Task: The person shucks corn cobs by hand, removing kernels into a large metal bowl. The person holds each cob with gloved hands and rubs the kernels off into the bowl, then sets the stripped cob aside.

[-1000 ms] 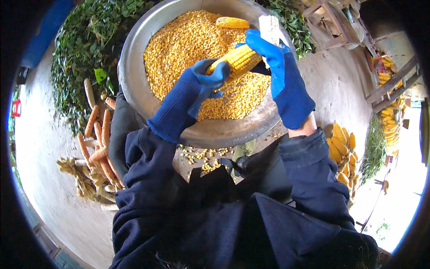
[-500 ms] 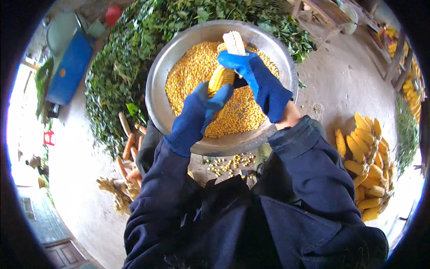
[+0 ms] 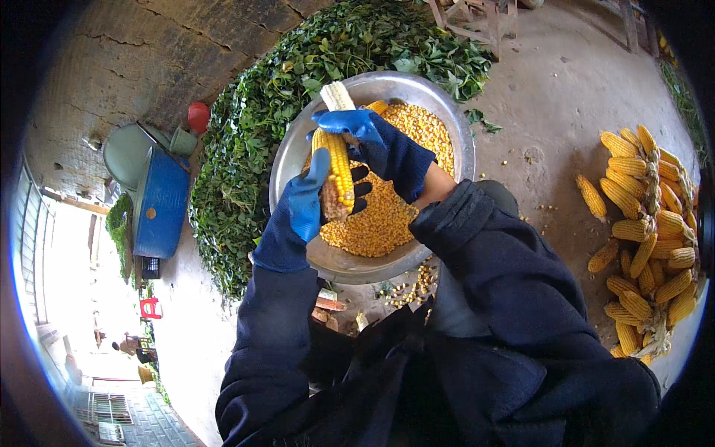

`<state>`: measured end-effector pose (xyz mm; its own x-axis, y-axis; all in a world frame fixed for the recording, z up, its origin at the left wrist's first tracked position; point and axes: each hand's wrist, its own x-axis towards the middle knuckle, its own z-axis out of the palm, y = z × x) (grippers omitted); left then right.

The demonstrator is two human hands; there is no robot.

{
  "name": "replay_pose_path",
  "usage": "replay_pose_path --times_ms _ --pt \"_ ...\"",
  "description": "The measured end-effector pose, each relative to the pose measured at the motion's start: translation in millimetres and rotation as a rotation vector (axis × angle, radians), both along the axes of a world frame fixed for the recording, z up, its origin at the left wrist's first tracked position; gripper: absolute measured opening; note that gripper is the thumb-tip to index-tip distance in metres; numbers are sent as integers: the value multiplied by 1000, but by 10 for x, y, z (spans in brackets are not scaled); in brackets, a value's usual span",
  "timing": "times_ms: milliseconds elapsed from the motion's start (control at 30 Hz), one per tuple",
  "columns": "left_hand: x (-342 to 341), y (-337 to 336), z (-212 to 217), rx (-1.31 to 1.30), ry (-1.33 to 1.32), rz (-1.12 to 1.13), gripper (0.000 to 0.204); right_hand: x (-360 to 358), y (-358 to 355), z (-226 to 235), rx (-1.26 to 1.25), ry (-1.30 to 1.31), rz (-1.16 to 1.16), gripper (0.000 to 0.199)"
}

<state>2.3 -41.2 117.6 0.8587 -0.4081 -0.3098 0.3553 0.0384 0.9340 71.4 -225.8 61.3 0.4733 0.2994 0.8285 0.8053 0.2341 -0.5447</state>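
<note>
In my left hand (image 3: 296, 212), gloved in blue, is a yellow corn ear (image 3: 337, 165). Its lower end shows a pinkish patch without kernels. The fingers wrap behind the ear, and the thumb lies along its side. My right hand (image 3: 380, 141), in a matching glove, grips a pale bare corncob (image 3: 337, 95) that sticks out above the fist and meets the upper part of the ear. Both hands are over a wide metal basin (image 3: 465, 149) of loose corn kernels (image 3: 372, 223). Another yellow ear (image 3: 377, 106) shows partly behind my right hand.
A heap of green leaves (image 3: 231, 171) borders the basin's left and far sides. Braided corn ears (image 3: 648, 231) lie on the floor at right. Bare cobs (image 3: 328, 304) and scattered kernels (image 3: 417, 287) are near my legs. A blue tub (image 3: 160, 201) stands far left, a wooden stool (image 3: 477, 22) beyond the leaves.
The head view has shifted, so more of the wall and right-hand corn pile shows. The ear in my left hand has turned more upright, with its bare patch in view. Both grips continue.
</note>
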Motion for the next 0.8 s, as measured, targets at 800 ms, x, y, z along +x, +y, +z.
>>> replay_pose_path --times_ms 800 --pt "474 48 -744 -488 221 40 61 6 238 207 390 1300 -34 41"
